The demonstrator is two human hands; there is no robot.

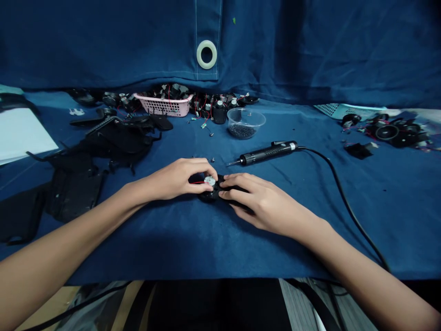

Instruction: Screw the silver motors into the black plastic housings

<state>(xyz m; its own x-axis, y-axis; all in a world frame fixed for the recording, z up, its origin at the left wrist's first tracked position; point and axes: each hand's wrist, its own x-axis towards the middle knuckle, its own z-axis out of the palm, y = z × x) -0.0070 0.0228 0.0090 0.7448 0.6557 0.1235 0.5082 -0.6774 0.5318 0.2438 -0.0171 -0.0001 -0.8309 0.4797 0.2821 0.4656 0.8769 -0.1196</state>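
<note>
A small whitish round part (210, 181) with a red wire is pinched between the thumb and fingers of my left hand (186, 178). It sits at the top of a black device (210, 195) lying on the blue cloth near the middle. My right hand (257, 198) is wrapped over the right side of that black device, which it partly hides. Just behind the hands lies a black electric screwdriver (268, 153), its tip pointing left. Beyond it stands a clear plastic bowl (245, 120) with small dark pieces at its bottom.
Black plastic parts (115, 140) lie piled at the left, beside white sheets (24, 133). A pink basket (165, 105) of wired parts stands at the back. At the back right are a teal basket (351, 111) and black round parts (396, 132). The screwdriver's cable runs down the right.
</note>
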